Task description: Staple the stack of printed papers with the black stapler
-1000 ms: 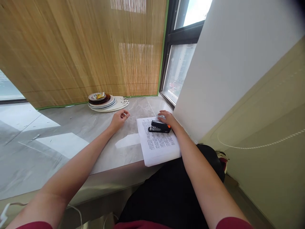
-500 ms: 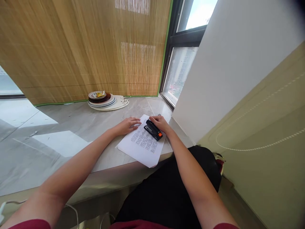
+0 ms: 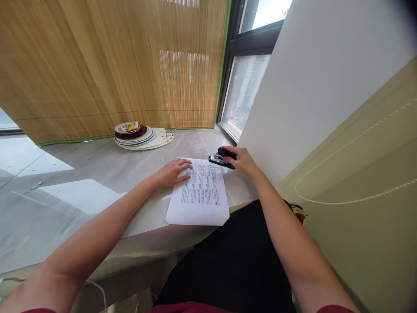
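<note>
Stapler: the black stapler (image 3: 223, 163) lay across the far right corner of the paper, its front end pointing left; whether it touched the sheet could not be told.
Right hand: your right hand (image 3: 245, 161) was closed round the stapler's right end.
Left hand: your left hand (image 3: 172, 173) rested with fingers spread on the paper's far left side, gripping nothing.
Paper: the printed paper (image 3: 203, 189) lay flat on the ledge (image 3: 143, 218), its near right corner overhanging the edge.
Handling: the stapler looked light, stiff and hinged, best held at its right end; the paper looked thin, limp and easily slid, best pressed flat near an edge.
Change: half a second earlier the stapler sat over the text and the paper lay slanted; now the text was uncovered and the paper squarer.
</note>
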`<state>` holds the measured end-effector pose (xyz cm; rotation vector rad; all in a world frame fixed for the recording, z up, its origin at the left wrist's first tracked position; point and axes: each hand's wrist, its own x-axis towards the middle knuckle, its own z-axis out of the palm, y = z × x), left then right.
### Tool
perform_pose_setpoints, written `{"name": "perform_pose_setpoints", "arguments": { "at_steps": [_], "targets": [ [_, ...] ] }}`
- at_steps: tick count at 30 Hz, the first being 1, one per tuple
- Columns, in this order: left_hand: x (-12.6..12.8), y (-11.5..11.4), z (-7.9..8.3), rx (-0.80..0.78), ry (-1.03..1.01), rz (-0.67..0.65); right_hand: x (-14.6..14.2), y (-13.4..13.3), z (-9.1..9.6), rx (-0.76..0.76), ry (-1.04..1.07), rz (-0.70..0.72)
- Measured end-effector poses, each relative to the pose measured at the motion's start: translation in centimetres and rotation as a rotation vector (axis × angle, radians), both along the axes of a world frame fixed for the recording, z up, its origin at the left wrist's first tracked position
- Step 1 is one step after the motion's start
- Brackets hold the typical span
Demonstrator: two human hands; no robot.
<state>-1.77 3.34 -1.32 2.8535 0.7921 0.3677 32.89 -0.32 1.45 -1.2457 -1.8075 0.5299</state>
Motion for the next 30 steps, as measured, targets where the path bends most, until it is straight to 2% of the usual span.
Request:
{"name": "perform_pose_setpoints", "arguments": {
  "at_steps": [3,6,8,11,13,16,18,24,30],
  "targets": [
    [0.3,-0.5,0.0,-0.043,0.068,-0.071,3.0,0.2,-1.0,-0.015,-0.019,-0.086],
    [0.5,-1.0,0.3,0.009,0.086,0.001,4.0,-0.1,-2.1,-0.056,-0.058,-0.087],
    [0.8,-1.4,0.5,0.035,0.073,0.036,3.6,-0.3,-2.4,-0.089,-0.095,-0.036],
    [1.4,-2.3,0.6,0.02,0.076,-0.04,2.6,-0.3,-2.1,-0.136,-0.13,0.06],
    [1.9,-3.0,0.6,0.031,0.104,-0.042,1.9,-0.2,-1.7,-0.156,-0.142,0.097],
    [2.6,-4.0,0.6,0.075,0.158,0.115,1.0,-0.1,-1.4,-0.183,-0.156,0.128],
    [2.9,-4.6,0.5,0.075,0.163,0.165,0.4,-0.1,-1.3,-0.189,-0.174,0.148],
    [3.1,-5.2,-0.2,-0.104,0.091,0.002,-1.1,-0.8,-1.6,-0.108,-0.219,0.314],
    [2.9,-5.1,-0.4,-0.275,0.017,-0.034,-1.7,-1.7,-1.4,0.022,-0.294,0.378]
  ]
}}
